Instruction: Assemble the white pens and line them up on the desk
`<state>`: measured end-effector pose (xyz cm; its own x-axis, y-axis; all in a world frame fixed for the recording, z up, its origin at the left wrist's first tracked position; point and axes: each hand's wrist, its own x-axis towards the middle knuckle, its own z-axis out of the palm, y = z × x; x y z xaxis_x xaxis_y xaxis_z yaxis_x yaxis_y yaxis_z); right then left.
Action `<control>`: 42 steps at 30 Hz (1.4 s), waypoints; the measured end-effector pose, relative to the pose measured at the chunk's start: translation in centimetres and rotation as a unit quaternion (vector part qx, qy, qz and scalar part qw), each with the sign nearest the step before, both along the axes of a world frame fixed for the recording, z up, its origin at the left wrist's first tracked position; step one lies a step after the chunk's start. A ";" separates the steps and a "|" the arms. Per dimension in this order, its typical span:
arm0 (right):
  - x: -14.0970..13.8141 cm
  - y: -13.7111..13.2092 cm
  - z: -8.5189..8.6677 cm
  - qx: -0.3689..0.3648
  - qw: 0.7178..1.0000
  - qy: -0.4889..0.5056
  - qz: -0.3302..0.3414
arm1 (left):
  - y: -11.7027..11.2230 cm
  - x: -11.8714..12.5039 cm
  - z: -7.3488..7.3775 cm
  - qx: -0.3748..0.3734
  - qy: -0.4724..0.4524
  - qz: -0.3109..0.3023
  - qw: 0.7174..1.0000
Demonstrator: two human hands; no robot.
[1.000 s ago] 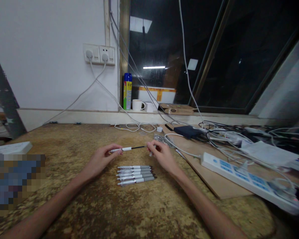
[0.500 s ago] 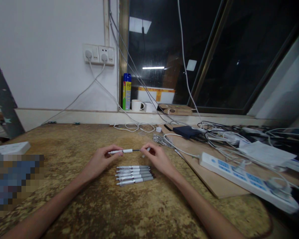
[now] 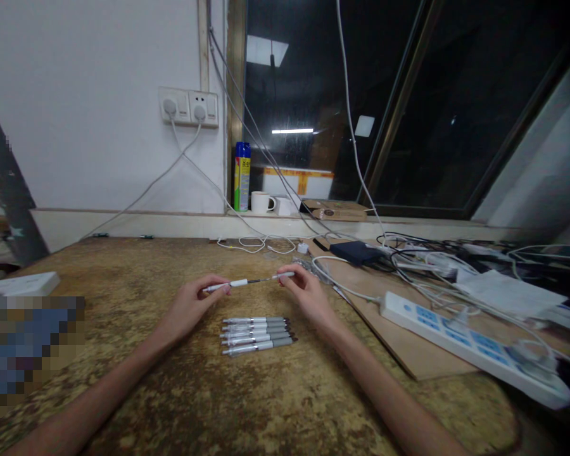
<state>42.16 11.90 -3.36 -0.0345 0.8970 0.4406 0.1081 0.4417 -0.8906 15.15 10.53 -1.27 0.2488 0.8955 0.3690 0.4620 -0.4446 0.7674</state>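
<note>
My left hand (image 3: 194,303) is closed on a white pen barrel (image 3: 239,283), pinched between thumb and fingers. A thin dark refill (image 3: 257,280) sticks out of the barrel toward the right. At its far end my right hand (image 3: 308,297) pinches a grey pen grip section (image 3: 286,274), roughly in line with the refill. Whether the refill's tip is inside the grip section or just short of it, I cannot tell. Below the hands, several white-and-grey pens (image 3: 256,345) lie side by side on the worn wooden table (image 3: 247,405).
On the right, a white power strip (image 3: 470,348) rests on a brown board (image 3: 375,316) among tangled cables and a dark box (image 3: 356,251). A small clear bag (image 3: 308,267) lies behind my right hand. A mug (image 3: 262,202) and spray can (image 3: 242,177) stand on the sill.
My right hand has moved slightly up and right, its fingers turned so the grey grip section now points along the refill. The pen barrel tilts up a little more; more refill shows.
</note>
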 end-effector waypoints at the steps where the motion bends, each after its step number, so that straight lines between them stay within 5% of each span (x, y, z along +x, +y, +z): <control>1: -0.1 0.0 0.0 0.002 1.000 -0.005 0.002 | 0.0 0.0 0.0 -0.001 0.001 -0.002 1.000; 13: -1.3 -1.2 0.6 -0.020 0.999 -0.021 0.040 | -0.4 0.6 -0.1 -0.030 -0.014 -0.041 0.999; 21: -2.0 -1.9 0.6 0.028 0.996 -0.056 0.069 | -0.6 0.9 -0.2 -0.044 -0.013 -0.058 0.997; 29: -1.8 -1.8 0.3 -0.049 0.992 -0.042 0.108 | -1.1 1.3 0.0 -0.050 -0.008 -0.058 0.997; 42: -1.4 -2.0 0.7 -0.035 0.987 -0.078 0.137 | -1.2 1.3 0.3 -0.041 0.005 -0.043 0.998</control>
<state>40.73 9.89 -2.67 -0.3421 0.8727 0.3483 0.1322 0.4117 -0.9017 16.48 9.30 -0.97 0.3290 0.8981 0.2920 0.4328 -0.4182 0.7986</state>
